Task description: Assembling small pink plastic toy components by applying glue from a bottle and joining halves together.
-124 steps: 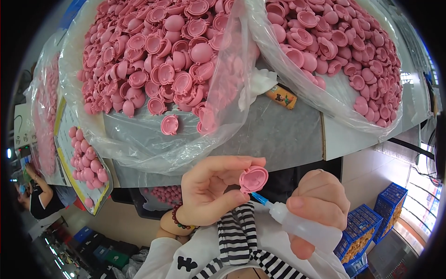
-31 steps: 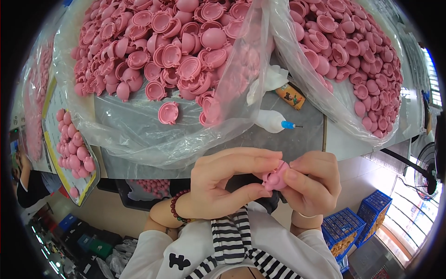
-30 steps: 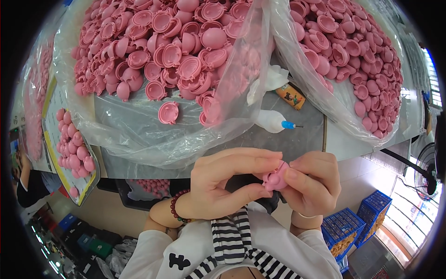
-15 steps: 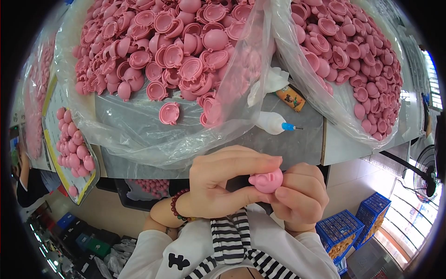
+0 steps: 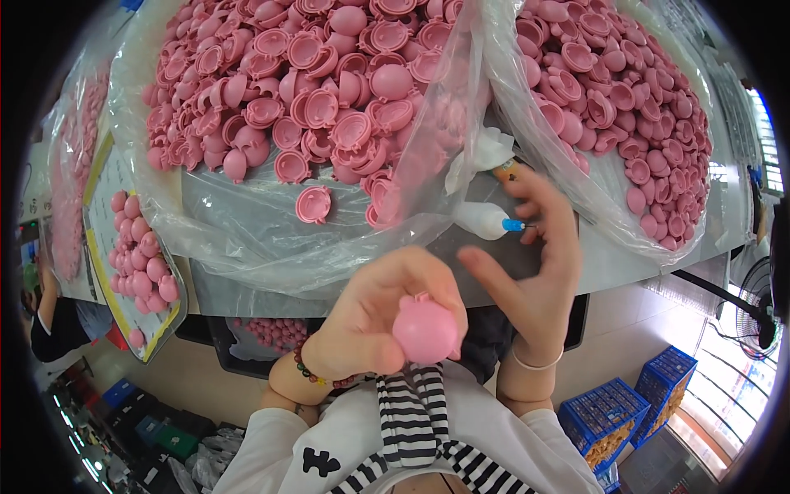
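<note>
In my left hand (image 5: 378, 317) sits a round pink plastic ball (image 5: 425, 331) with small tabs on its rim, gripped between thumb and curled fingers above my lap. My right hand (image 5: 539, 259) is raised over the table edge, thumb and fingers spread, with nothing in it. Close by its fingers lies a white squeeze bottle (image 5: 481, 220) with a blue needle tip, on its side; whether the fingertips touch it I cannot tell. A crumpled white tissue (image 5: 485, 155) and a small orange packet (image 5: 505, 171), partly covered by my fingers, lie beyond.
Pink half-shells heap in a clear plastic bag (image 5: 247, 263) ahead, and more fill a second bag (image 5: 605, 177) on the right. A yellow-edged tray (image 5: 156, 333) with pink balls stands left. Below are a dark bin (image 5: 234, 358) and blue crates (image 5: 605, 412). A fan (image 5: 753, 309) stands far right.
The pink ball has moved left and down in my left hand. My right hand has let go of it, opened, and reached up toward the squeeze bottle.
</note>
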A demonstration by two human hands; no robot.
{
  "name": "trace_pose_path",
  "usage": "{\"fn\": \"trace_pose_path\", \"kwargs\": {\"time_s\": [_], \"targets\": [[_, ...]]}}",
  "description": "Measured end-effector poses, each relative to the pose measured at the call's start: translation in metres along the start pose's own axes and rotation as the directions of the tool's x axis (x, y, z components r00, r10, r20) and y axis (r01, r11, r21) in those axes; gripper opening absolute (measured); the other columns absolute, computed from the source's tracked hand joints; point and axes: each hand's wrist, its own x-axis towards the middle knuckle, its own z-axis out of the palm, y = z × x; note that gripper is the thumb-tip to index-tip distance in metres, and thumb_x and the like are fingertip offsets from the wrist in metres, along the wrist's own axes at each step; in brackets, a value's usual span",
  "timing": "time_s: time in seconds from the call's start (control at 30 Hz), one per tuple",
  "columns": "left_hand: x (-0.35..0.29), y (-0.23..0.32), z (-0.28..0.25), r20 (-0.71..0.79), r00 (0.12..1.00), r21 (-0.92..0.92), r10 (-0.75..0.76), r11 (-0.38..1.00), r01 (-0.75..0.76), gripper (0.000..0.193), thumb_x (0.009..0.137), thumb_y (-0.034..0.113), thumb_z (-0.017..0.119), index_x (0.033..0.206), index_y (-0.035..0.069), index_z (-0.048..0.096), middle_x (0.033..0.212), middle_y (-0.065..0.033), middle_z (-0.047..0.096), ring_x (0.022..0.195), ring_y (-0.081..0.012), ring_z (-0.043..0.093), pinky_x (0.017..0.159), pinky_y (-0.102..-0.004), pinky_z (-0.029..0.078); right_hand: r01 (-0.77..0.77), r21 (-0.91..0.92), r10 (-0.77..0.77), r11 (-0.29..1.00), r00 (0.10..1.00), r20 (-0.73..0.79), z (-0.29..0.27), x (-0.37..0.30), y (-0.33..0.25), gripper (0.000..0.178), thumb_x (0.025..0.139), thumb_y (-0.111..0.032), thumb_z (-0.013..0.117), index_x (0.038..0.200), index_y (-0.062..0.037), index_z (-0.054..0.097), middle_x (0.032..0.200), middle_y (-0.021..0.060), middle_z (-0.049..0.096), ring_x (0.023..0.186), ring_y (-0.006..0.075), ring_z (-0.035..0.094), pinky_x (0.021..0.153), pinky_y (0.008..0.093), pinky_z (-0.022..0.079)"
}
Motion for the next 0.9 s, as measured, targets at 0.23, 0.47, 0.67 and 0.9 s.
{"fn": "trace_pose_path", "kwargs": {"time_s": [0.23, 0.47, 0.67, 0.9], "targets": [[-0.008, 0.007, 0.011, -0.123, 0.988, 0.034, -0.095, 0.994, 0.1, 0.056, 0.068, 0.028, 0.073, 0.107, -0.004, 0.049, 0.091, -0.017, 0.06, 0.085, -0.0222, 0.059, 0.076, -0.0319, 0.047, 0.052, 0.378, -0.012, 0.924, 0.994, -0.107, 0.007, -0.016, 0.01, 0.022, 0.064, -0.001, 0.066, 0.084, 0.0011, 0.059, 0.084, 0.0102, 0.062, 0.076, 0.0183, 0.059, 0.067, 0.0264, 0.046], [-0.018, 0.02, 0.007, 0.013, 0.987, 0.295, 0.162, 0.942, -0.158, 0.048, 0.063, 0.028, 0.076, 0.092, -0.007, 0.059, 0.085, -0.0196, 0.062, 0.075, -0.027, 0.061, 0.068, -0.0346, 0.05, 0.083, 0.499, -0.003, 0.863, 0.987, -0.159, -0.011, -0.027, 0.014, 0.028, 0.068, -0.002, 0.06, 0.093, 0.0072, 0.049, 0.088, 0.021, 0.06, 0.083, 0.0244, 0.059, 0.074, 0.0297, 0.046], [-0.09, 0.115, -0.031, 0.092, 0.488, 0.782, 0.868, -0.367, 0.504, 0.03, 0.078, 0.01, 0.058, 0.105, -0.003, 0.055, 0.1, -0.0134, 0.059, 0.091, -0.0224, 0.056, 0.082, -0.0288, 0.043, 0.069, 0.426, 0.036, 0.902, 0.972, -0.233, -0.034, -0.03, 0.018, 0.031, 0.07, -0.009, 0.059, 0.094, 0.0081, 0.05, 0.086, 0.0203, 0.06, 0.075, 0.0198, 0.058, 0.067, 0.0251, 0.044], [-0.057, 0.105, -0.019, 0.262, 0.44, 0.704, 0.859, -0.482, 0.521, 0.023, 0.074, 0.001, 0.06, 0.097, 0.0, 0.061, 0.096, -0.0104, 0.062, 0.092, -0.0223, 0.057, 0.082, -0.0307, 0.042, 0.069, 0.453, 0.045, 0.889, 0.971, -0.236, -0.026, -0.03, 0.013, 0.035, 0.069, -0.012, 0.06, 0.095, 0.0085, 0.051, 0.085, 0.0175, 0.06, 0.075, 0.0224, 0.06, 0.067, 0.0276, 0.045]]}}
